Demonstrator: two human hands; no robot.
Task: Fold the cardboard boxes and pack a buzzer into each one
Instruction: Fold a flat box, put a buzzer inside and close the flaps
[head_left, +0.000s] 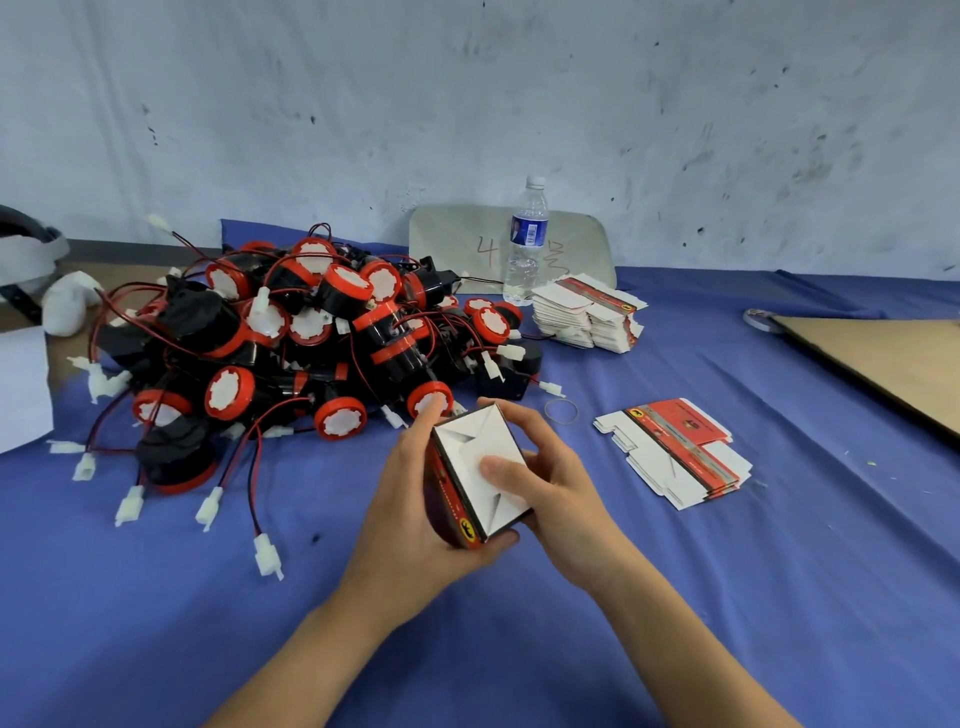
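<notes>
One wide-angle camera rides on the person's head, facing forward and down across the blue-covered table (675, 597). It sits close over the left hand (405, 512) and right hand (558, 480), which meet round a cardboard box (467, 449) just below the frame's middle, forearms entering from the bottom edge. The buzzer pile (311, 343) lies farther off at left; the scuffed wall (467, 104) fills the top.

Pale blue-grey wall (519, 93), scuffed with dark marks. Worktop (675, 597) covered in wrinkled blue cloth. Grey rounded panel (457, 244) leans on the wall. Brown board (883, 358) lies flat at right edge. Light is flat and even.
</notes>
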